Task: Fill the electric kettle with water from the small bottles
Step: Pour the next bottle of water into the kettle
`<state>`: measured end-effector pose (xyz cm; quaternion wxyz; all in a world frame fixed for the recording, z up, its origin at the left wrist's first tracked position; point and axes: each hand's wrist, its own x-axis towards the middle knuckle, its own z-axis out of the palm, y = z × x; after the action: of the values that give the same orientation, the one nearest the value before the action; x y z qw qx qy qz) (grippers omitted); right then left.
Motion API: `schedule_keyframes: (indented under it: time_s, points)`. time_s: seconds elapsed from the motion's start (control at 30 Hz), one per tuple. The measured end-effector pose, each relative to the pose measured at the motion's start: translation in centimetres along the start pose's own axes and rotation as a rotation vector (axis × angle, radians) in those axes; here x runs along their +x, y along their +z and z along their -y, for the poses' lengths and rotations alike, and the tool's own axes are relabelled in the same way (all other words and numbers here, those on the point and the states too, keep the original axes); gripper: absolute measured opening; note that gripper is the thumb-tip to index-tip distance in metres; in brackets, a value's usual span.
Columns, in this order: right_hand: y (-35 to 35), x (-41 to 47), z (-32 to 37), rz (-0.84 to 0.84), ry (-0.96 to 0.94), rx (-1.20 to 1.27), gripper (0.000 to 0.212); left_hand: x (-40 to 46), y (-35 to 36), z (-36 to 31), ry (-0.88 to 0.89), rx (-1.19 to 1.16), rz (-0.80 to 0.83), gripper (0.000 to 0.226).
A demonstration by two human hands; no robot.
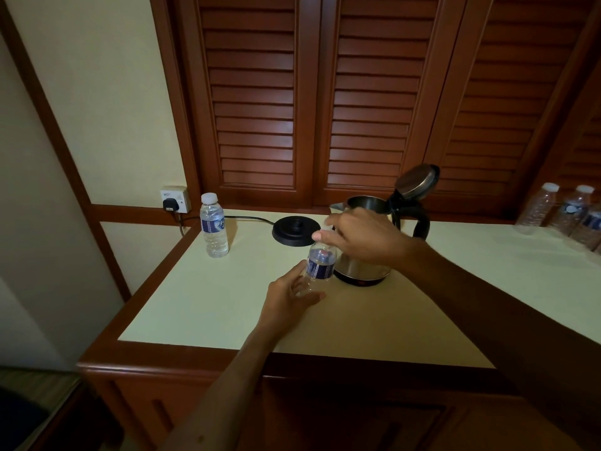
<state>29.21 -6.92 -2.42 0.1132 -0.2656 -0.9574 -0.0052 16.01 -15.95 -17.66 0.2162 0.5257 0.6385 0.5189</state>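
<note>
Two bare hands work one small clear plastic water bottle with a blue label (320,266), standing upright on the cream countertop with wooden edging (208,307), just in front of and touching or nearly touching the stainless-steel electric kettle with black handle (367,268). Left hand (289,301) grips the bottle's lower body: thumb on the near right side, fingers curled round the far left, label showing above them. Right hand (361,236) comes over the top, fingers and thumb closed around the bottle neck and cap; cap itself hidden under the fingers, can't tell if it's on or off. Kettle sits on the counter, off its round black power base (296,230), which lies just behind-left of the bottle. Kettle lid (416,181) hinged up, mouth open. Second small clear bottle with white cap (213,224), full, upright, capped, well apart at left near the counter's back edge. Black cord (247,218) runs from base to black plug in white wall socket (174,199). Several more clear bottles (566,213) clustered at far right on the counter. Brown louvred wooden doors (325,92) behind.
</note>
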Motion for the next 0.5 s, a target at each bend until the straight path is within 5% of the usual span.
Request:
schedule_keyframes:
  time_s: [0.17, 0.33, 0.5]
  points:
    - [-0.5, 0.2, -1.3, 0.131, -0.107, 0.063, 0.015, 0.3, 0.1, 0.3, 0.021, 0.023, -0.017, 0.065]
    - [-0.2, 0.0, 0.2, 0.023, -0.106, -0.256, 0.033, 0.3, 0.3, 0.3, 0.001, -0.008, 0.005, 0.067]
    - [0.8, 0.5, 0.6, -0.068, -0.045, -0.296, 0.045, 0.1, 0.3, 0.2, 0.003, -0.067, 0.029, 0.058]
